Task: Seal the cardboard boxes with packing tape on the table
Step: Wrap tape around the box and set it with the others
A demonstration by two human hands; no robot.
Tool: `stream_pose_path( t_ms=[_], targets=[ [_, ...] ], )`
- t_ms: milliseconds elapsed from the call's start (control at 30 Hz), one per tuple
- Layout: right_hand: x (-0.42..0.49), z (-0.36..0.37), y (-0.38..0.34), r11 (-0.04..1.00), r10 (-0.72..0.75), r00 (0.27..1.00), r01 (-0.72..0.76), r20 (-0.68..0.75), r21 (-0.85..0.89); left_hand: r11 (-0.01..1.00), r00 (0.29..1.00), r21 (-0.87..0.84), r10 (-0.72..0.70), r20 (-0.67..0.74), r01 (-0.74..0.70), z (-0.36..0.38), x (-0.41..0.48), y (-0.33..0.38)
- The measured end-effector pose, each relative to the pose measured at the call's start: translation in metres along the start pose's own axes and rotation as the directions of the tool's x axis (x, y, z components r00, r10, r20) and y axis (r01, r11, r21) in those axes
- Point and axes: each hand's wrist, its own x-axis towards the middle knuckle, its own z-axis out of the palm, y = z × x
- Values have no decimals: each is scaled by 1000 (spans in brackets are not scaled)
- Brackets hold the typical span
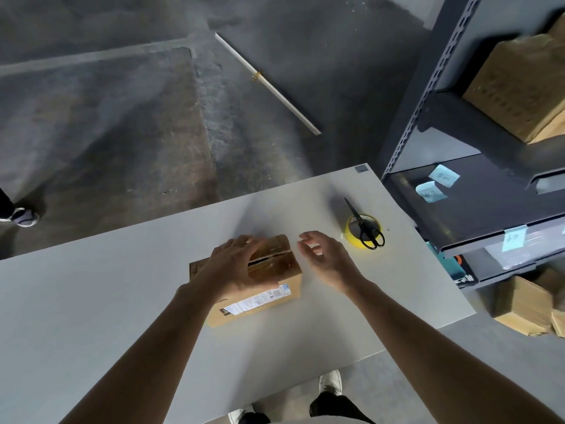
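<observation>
- Located cardboard box [275, 264] near the middle of the table [122, 301], labelled side facing the person; top flaps folded in but not flush, with a dark gap showing along the seam; no tape seen across it.
- Noted left hand [232, 267] laid on the box top, fingers spread and fairly straight; pressing the flaps, not gripping.
- Noted right hand [324, 258] just beside the box's right end, fingers loosely curved, holding nothing; cannot tell whether touching the table.
- Found packing tape roll [350, 233], yellow, lying flat toward the far right of the table, well apart from the box; black scissors [365, 228] resting across the top of it.
- Judged step in hand: closing the flaps ahead of taping; sealing itself not begun.
- To do it well: press both flaps level so the edges meet before any tape goes on; pin the seam with the left palm near one end, leaving the rest bare for the strip; lift the scissors off first, then take the roll with the right; start the strip down on one end face, run along the seam, rub flat; cut only once the strip laps over the far end.
- Risks, as judged: flaps springing up if pressure comes off early; light box sliding on the smooth tabletop.
</observation>
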Motion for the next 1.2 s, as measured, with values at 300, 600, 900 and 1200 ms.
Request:
stream_pose_path(
  t_ms=[300, 600, 900, 1200],
  targets=[
    [7, -62, 57, 964, 85, 976, -131, -201, -229, 987, 985, -78, 128, -118, -138, 20, 83, 83],
    [33, -89, 109, 854, 138, 974, -208, -177, -478, 995, 994, 12, 98, 39, -99, 76, 143, 135],
    [48, -91, 138, 819, -38, 999, 13, -32, -574, 991, 996, 135, -11, 88, -1, 115, 190, 141],
    [45, -96, 135, 841, -71, 995, 25, -65, -540, 998, 997, 61, 27, 74, -32, 129, 202, 144]
  ],
)
